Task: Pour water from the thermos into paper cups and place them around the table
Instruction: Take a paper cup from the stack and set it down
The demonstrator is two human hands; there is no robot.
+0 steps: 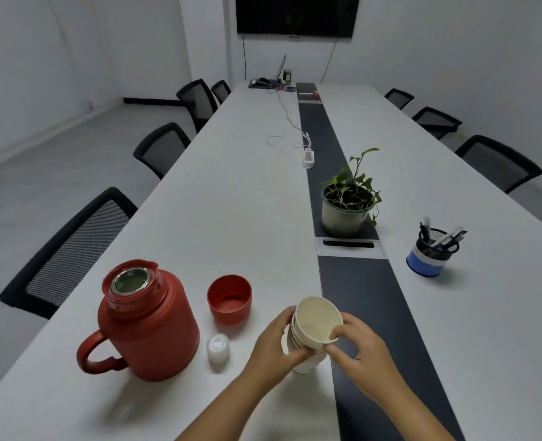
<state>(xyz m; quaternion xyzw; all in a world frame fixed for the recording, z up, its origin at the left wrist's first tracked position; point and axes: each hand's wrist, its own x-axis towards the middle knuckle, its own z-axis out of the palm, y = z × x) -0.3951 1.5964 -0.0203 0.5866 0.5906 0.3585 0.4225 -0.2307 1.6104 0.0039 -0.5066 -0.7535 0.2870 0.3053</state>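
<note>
Head view, near end of table. We list: cup stack, tilted, clear of the top, left hand curled round its side, right hand pinching the top cup's rim. Thermos to the left, open; lid and stopper between. Risks, as we judge: two cups lifting together; rim crushed by the pinch; an elbow knocking the open thermos.

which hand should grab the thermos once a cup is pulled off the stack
Probably left. The left hand holds the cup stack on the side nearer the open thermos; the right hand pinches the top cup's rim, farther away.
</note>
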